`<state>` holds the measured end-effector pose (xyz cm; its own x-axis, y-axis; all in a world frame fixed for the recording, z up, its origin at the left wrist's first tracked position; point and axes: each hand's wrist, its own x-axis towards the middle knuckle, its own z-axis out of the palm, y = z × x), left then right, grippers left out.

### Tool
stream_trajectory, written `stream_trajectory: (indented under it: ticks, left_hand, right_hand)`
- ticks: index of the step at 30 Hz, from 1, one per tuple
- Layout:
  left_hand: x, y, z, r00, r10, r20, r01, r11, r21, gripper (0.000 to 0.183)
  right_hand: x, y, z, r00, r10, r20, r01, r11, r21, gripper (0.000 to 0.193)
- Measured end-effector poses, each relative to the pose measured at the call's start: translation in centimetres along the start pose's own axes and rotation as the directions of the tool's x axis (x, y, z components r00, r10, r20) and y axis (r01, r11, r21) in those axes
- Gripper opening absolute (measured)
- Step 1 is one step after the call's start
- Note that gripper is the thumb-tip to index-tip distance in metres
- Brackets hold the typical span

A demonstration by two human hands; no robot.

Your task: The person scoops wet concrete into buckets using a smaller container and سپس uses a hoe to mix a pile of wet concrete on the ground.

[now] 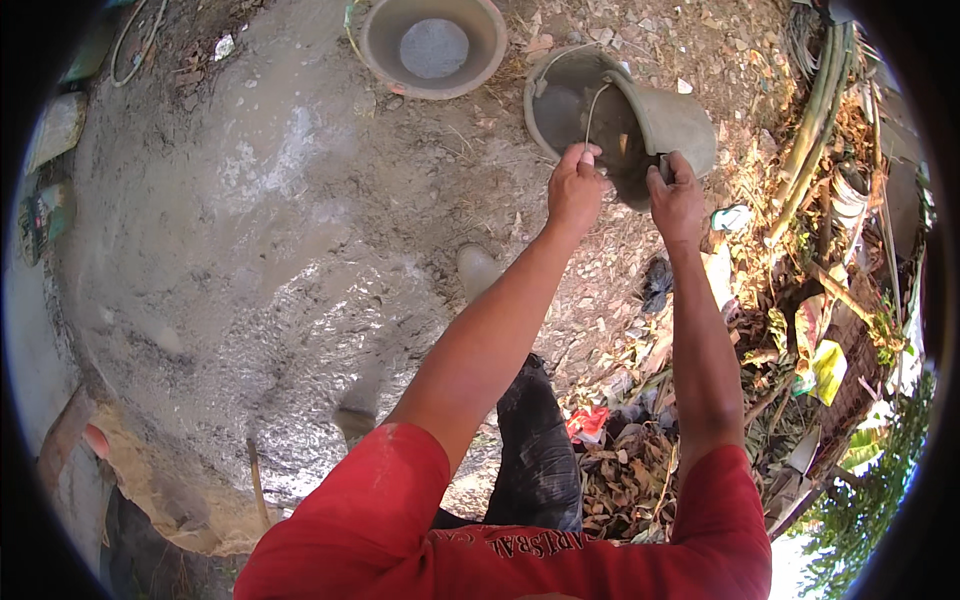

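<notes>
My left hand (575, 185) grips the thin wire handle of a grey, cement-caked bucket (672, 125) that is tipped on its side. My right hand (676, 200) holds the lower rim of that same bucket. The tipped bucket's mouth faces a second grey bucket (548, 105) standing on the ground just behind it, and dark wet mix shows between them. Both my forearms reach forward from red sleeves.
A round grey basin (433, 45) sits on the ground to the left of the buckets. A wide patch of wet grey cement mix (250, 270) covers the ground at left. Dry leaves, litter and bamboo poles (815, 110) lie at right. My boot (476, 270) stands by the mix.
</notes>
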<state>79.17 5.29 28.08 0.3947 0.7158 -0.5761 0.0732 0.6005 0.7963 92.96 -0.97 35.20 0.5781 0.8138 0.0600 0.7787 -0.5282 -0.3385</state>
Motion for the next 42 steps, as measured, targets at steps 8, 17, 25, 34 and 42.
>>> stream_trajectory:
  ticks: [8,17,25,34,42]
  left_hand:
    - [9.2,-13.0,-1.6,0.973,-0.229,-0.039,0.213,0.948,-0.238,0.023]
    - [4.8,-10.5,-9.0,0.986,-0.082,0.144,0.152,0.794,-0.588,0.023]
    - [-11.9,-9.3,-36.2,0.886,0.021,-0.464,-0.108,0.981,-0.163,0.023]
    - [-8.7,-21.6,-59.1,0.957,-0.132,-0.257,0.081,0.976,-0.201,0.023]
    - [-19.0,-29.9,-75.1,0.898,0.126,-0.422,-0.164,0.985,-0.054,0.026]
  right_hand:
    - [3.2,1.1,9.5,0.952,-0.219,0.212,0.269,0.931,-0.245,0.016]
    - [-4.9,-9.8,12.3,0.932,-0.347,0.108,0.361,0.85,-0.384,0.011]
    - [-14.8,-23.5,22.6,0.944,-0.233,0.233,0.216,0.972,0.095,0.025]
    - [-24.0,-37.9,41.1,0.945,-0.122,0.304,0.217,0.928,-0.304,0.075]
    - [-37.6,-44.2,46.0,0.861,-0.072,0.504,0.224,0.943,-0.247,0.077]
